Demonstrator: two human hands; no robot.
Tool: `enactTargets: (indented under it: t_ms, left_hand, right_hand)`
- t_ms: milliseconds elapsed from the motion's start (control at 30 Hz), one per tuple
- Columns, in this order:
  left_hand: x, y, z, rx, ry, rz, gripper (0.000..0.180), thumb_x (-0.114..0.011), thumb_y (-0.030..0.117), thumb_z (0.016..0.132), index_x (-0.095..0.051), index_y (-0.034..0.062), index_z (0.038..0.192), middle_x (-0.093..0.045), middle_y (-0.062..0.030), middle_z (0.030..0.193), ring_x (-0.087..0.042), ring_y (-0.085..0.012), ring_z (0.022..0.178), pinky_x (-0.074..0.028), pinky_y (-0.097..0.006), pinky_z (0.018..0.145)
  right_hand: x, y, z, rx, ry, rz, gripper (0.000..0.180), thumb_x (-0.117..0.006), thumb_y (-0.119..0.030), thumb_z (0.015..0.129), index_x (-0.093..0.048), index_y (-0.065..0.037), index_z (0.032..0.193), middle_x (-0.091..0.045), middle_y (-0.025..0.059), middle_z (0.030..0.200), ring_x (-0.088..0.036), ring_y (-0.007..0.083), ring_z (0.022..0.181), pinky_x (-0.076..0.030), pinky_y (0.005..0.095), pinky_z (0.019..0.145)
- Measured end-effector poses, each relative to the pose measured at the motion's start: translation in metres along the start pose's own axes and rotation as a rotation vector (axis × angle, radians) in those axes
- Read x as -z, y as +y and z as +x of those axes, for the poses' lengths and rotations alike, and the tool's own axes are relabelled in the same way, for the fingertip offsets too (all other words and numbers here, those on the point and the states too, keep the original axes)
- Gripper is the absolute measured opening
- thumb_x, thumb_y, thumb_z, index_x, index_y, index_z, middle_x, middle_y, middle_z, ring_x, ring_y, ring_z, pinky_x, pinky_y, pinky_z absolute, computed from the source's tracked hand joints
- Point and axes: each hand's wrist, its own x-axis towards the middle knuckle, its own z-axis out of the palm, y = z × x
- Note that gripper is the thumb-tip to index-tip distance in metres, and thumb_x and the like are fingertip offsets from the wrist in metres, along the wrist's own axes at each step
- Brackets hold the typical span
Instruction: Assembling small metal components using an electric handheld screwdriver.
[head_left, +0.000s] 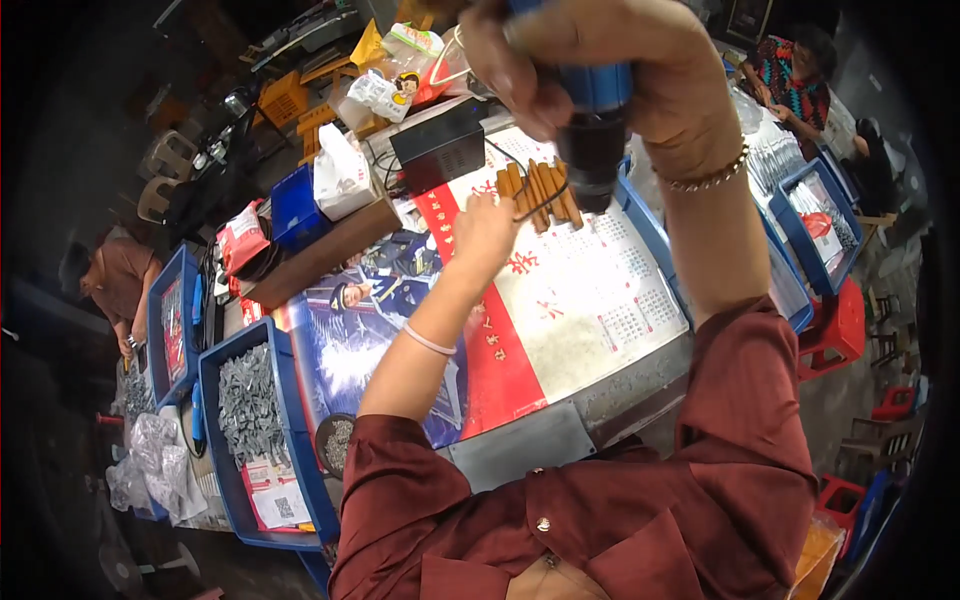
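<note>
Raised high and close to the camera, my right hand [650,60] wraps round a blue and black powered screwdriver [598,95], its black nose pointing down. My left hand [485,228] rests low over the table, beside several short brown sticks [540,190] lying side by side. Its fingers are curled, and whatever they hold is hidden. A thin black cable [540,203] runs by the thumb across the sticks. Beneath both hands lies a calendar sheet [580,310] in white and red, next to a blue printed picture [345,375].
A black box [437,157] with cables stands behind my left hand. On the left, a blue bin [290,390] holds grey parts, with a small dark bowl [325,440] beside it. Tissues [340,175] stand on a wooden ledge. Other people [120,275] sit at left and far right, near more bins.
</note>
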Motion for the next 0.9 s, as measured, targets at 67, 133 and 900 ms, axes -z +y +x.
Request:
enactTargets:
  t_ms: [67,133,900]
  left_hand:
    - [0.012,-0.024,0.022,0.054,0.027,0.012,0.023,-0.063,0.028,0.083,-0.065,0.0063,0.091,-0.065,-0.0157,0.079,-0.061,-0.0334,0.071,-0.051,-0.044,0.064]
    - [0.036,-0.043,0.049,0.172,0.023,-0.224,0.023,-0.055,0.028,0.089,-0.065,0.0069,0.091,-0.066,-0.0153,0.072,-0.061,-0.0304,0.057,-0.051,-0.039,0.057]
    - [0.184,-0.190,0.143,0.430,0.673,-1.108,0.048,-0.043,0.041,0.098,-0.040,0.0049,0.129,-0.053,-0.0160,0.124,-0.056,-0.0246,0.107,-0.047,-0.041,0.083]
  right_hand:
    - [0.029,0.011,-0.007,-0.171,-0.167,-0.360,0.035,-0.069,-0.018,0.068,-0.060,0.005,0.093,-0.060,0.0080,0.075,-0.059,0.0118,0.064,-0.048,0.0246,0.055]
    - [0.027,0.016,-0.012,-0.449,-0.071,-0.348,0.033,-0.072,-0.013,0.067,-0.061,0.000,0.096,-0.064,0.0094,0.080,-0.061,0.0132,0.061,-0.050,0.0236,0.056]
    - [0.188,0.286,-0.030,-1.157,-0.039,-1.533,0.035,-0.076,-0.017,0.064,-0.071,-0.007,0.097,-0.069,0.0130,0.102,-0.066,0.0264,0.096,-0.053,0.0364,0.079]
